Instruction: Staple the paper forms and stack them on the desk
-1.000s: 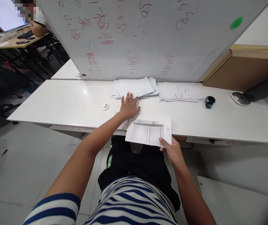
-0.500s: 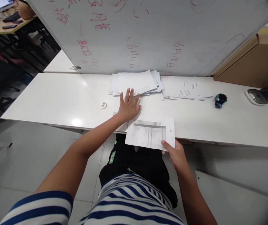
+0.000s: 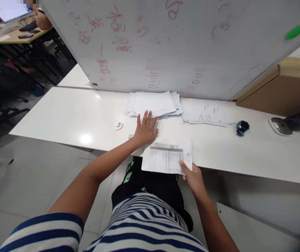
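Barely anything has been moved since the earlier frames tbh: the view has been tilted a bit and the green dot point(image 3: 295, 32) on the whiteboard point(image 3: 186, 42) has been brought back in, but the printed sheet point(image 3: 165, 161) is held pretty much where it was. So no paper seems to have been added to or taken off either pile in that bit, as far as can be judged.

The sheet is held over the near edge of the white desk point(image 3: 58, 115), partly sticking out past it. It's pinched at its near right corner by the right hand point(image 3: 195, 180), thumb on top and fingers tucked underneath. The left hand point(image 3: 144, 134) is held open, fingers spread, with the tips at the front edge of the messy paper stack point(image 3: 152, 102). Whether any page is actually pressed down can't be told.

Next to that, a second paper pile point(image 3: 205, 112) is laid out, and then a dark watch point(image 3: 242, 128) and a mouse-like gadget point(image 3: 281, 126). A small white item point(image 3: 119, 126) is parked left of the left hand. Behind it all, the far side is blocked off by the whiteboard, with a cardboard box point(image 3: 273, 89) at the right. Nothing is seen between the sheet and the second pile.
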A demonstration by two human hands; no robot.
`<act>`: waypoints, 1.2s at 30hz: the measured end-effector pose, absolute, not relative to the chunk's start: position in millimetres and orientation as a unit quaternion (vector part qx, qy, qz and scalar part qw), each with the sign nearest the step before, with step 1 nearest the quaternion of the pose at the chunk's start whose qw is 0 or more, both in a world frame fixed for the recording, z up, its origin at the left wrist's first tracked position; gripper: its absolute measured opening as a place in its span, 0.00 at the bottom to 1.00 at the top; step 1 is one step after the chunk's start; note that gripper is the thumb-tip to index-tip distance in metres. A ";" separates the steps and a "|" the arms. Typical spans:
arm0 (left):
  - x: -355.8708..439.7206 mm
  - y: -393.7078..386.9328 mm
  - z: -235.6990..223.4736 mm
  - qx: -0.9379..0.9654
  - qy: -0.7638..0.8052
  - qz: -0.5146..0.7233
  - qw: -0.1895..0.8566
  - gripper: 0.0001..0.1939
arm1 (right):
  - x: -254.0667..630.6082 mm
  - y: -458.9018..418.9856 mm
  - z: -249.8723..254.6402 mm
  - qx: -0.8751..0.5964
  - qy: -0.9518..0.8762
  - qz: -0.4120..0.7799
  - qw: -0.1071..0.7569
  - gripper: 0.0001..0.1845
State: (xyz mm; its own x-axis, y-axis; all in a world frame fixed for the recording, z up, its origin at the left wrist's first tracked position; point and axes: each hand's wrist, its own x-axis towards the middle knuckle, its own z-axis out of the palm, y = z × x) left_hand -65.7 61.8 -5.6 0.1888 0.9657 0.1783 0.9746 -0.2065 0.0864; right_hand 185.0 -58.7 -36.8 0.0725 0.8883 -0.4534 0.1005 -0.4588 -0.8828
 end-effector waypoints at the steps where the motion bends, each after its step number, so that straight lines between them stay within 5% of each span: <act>1: -66.5 61.4 -6.5 -0.773 -0.625 -0.106 0.031 0.32 | 184.0 -59.8 -37.1 -0.642 -0.388 0.560 0.353 0.23; 10: -74.4 71.7 -6.8 -0.719 -0.674 -0.165 -0.016 0.35 | 174.3 -69.7 -41.1 -0.623 -0.369 0.556 0.409 0.26; 18: -91.9 29.0 13.1 -0.668 -0.669 -0.327 0.004 0.21 | 175.7 -75.2 -33.3 -0.625 -0.347 0.546 0.437 0.26; 29: -110.5 -12.3 -30.9 -0.601 -0.702 -0.376 -0.065 0.24 | 205.8 -66.2 -1.7 -0.661 -0.291 0.448 0.527 0.33; 36: -110.5 -10.2 -27.3 -0.602 -0.703 -0.371 -0.080 0.22 | 199.8 -61.3 -0.7 -0.658 -0.302 0.470 0.505 0.32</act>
